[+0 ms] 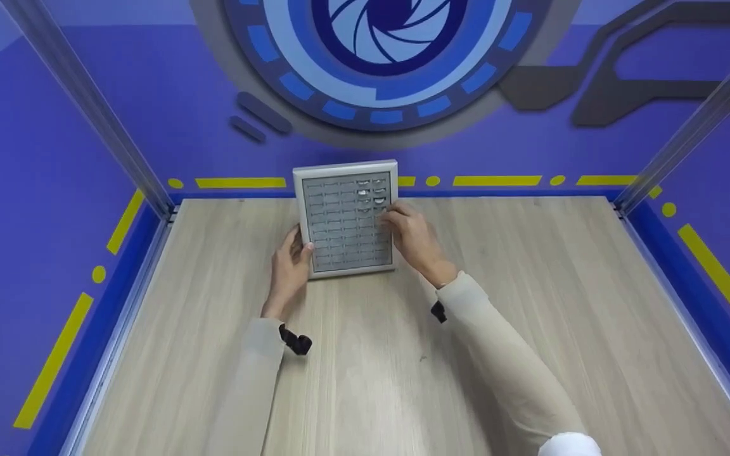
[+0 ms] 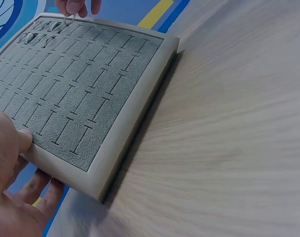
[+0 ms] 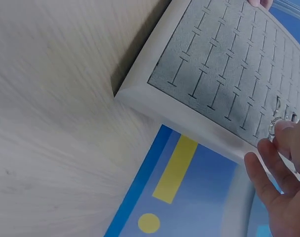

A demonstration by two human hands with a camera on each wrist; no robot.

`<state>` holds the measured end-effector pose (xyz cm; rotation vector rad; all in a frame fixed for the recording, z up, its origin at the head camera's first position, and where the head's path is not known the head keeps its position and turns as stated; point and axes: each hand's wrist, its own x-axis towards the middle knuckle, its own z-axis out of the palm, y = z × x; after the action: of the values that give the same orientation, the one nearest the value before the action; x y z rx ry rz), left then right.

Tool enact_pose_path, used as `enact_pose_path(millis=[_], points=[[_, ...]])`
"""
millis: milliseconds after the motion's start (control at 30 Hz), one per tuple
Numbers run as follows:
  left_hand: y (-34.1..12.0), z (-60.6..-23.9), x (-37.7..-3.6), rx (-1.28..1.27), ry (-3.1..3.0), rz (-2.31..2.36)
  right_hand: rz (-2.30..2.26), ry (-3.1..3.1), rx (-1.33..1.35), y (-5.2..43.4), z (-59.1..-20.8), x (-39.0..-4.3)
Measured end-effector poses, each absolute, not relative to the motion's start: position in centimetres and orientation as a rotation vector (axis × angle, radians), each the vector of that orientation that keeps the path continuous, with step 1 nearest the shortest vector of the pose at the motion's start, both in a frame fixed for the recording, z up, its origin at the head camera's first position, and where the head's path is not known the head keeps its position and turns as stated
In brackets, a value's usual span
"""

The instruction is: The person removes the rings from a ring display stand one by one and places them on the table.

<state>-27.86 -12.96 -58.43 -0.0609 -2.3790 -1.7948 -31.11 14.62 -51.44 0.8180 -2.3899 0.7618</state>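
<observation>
A ring display tray with a pale frame and grey slotted foam stands tilted up at the back of the table. My left hand grips its left edge, thumb over the front frame and fingers behind, as the left wrist view shows. Near the tray's right edge, my right hand pinches a silver ring between thumb and forefinger, right at a slot. Several other rings sit in the slots of the two right-hand columns, towards the top. The rows below and to the left show bare slots.
Under the tray lies a light wood-grain table. A blue wall panel with yellow dashes rises close behind it. Metal posts stand at the back corners, with blue side panels beyond the table's left and right edges.
</observation>
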Motion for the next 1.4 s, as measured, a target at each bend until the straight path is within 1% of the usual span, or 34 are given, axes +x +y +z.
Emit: enact_pose_path(millis=[367, 800, 1033, 1400], points=[[-12.9, -59.0, -27.4, -0.081, -2.322, -1.848, 0.79, -2.371, 0.811, 16.5, -51.7, -30.6], [-12.4, -60.8, -25.8, 0.022, -2.297, -1.883, 0.798, -2.383, 0.771, 19.3, -53.8, -30.3], [-12.4, -61.3, -25.5, 0.072, -2.29, -1.884, 0.789, -2.489, 0.674, 20.0, -55.0, -29.7], [-11.9, -61.9, -25.4, 0.111, -2.227, -1.952, 0.741, -2.616, 0.641, 21.0, -57.3, -29.1]])
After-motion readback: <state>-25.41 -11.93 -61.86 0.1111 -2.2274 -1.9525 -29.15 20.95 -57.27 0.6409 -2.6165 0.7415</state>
